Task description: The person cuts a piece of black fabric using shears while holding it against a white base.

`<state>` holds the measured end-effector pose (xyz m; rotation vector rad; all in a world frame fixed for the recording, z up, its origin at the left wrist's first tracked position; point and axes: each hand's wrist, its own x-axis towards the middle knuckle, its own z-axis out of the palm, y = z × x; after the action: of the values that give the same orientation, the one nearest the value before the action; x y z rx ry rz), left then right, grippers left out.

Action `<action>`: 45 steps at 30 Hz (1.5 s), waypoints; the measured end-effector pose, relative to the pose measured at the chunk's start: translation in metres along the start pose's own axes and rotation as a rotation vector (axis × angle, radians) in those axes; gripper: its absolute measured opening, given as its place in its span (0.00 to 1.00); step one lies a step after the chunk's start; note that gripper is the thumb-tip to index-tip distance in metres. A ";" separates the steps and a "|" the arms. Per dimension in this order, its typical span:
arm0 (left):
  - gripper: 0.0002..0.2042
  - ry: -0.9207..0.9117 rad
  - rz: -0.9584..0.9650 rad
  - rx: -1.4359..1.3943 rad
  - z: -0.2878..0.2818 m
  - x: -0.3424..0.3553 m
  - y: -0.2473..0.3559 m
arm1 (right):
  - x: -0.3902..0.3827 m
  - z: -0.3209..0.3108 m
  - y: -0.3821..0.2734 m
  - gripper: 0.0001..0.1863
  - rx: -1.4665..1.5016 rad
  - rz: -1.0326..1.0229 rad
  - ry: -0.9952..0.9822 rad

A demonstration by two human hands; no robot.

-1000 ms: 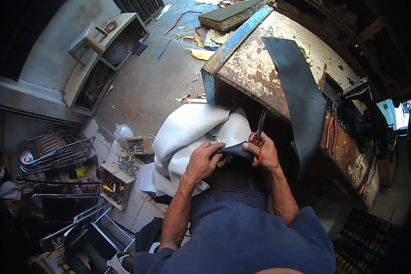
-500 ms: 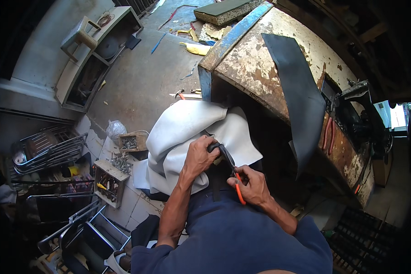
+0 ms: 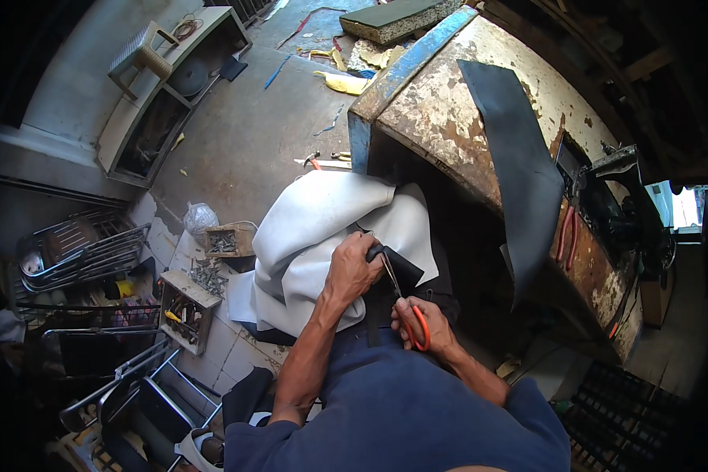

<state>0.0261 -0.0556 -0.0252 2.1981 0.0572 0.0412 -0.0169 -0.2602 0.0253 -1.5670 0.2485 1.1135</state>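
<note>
In the head view my left hand (image 3: 352,267) is closed on a small black piece of sheet material (image 3: 401,266) held above my lap. My right hand (image 3: 426,334) grips orange-handled scissors (image 3: 419,322), whose blades reach up to the black piece beside my left fingers. Underneath, a large crumpled white sheet (image 3: 299,228) is bunched over my lap. To the right, a long dark sheet (image 3: 519,173) hangs across the edge of a worn workbench (image 3: 429,90).
A black machine (image 3: 617,208) and red-handled pliers (image 3: 568,232) are on the bench. At left are wooden boxes of hardware (image 3: 187,311), stacked metal chairs (image 3: 79,256) and a low shelf unit (image 3: 145,138). A hammer (image 3: 311,161) and scraps lie on the floor ahead.
My right hand has moved down, turning the scissors so the blades point up at the black piece. My left hand has tilted that piece and moved slightly up.
</note>
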 end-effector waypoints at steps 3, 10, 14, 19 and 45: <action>0.10 0.038 0.052 0.046 0.003 -0.003 -0.001 | 0.000 0.000 0.001 0.31 0.051 0.010 0.036; 0.09 0.072 0.098 0.083 0.008 -0.006 0.002 | -0.001 0.003 -0.007 0.31 0.104 0.015 0.048; 0.09 0.080 0.099 0.085 0.009 -0.009 0.003 | 0.004 0.004 -0.010 0.30 0.102 -0.012 0.034; 0.09 0.150 0.109 0.069 0.014 -0.011 0.009 | 0.015 0.012 -0.012 0.30 0.100 -0.127 0.085; 0.11 0.172 -0.389 -0.515 -0.018 -0.019 -0.008 | 0.065 -0.041 -0.052 0.21 -0.317 -0.566 0.611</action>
<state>0.0058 -0.0375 -0.0216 1.6343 0.5124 0.0227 0.0735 -0.2518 0.0073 -2.0660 0.0183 0.2216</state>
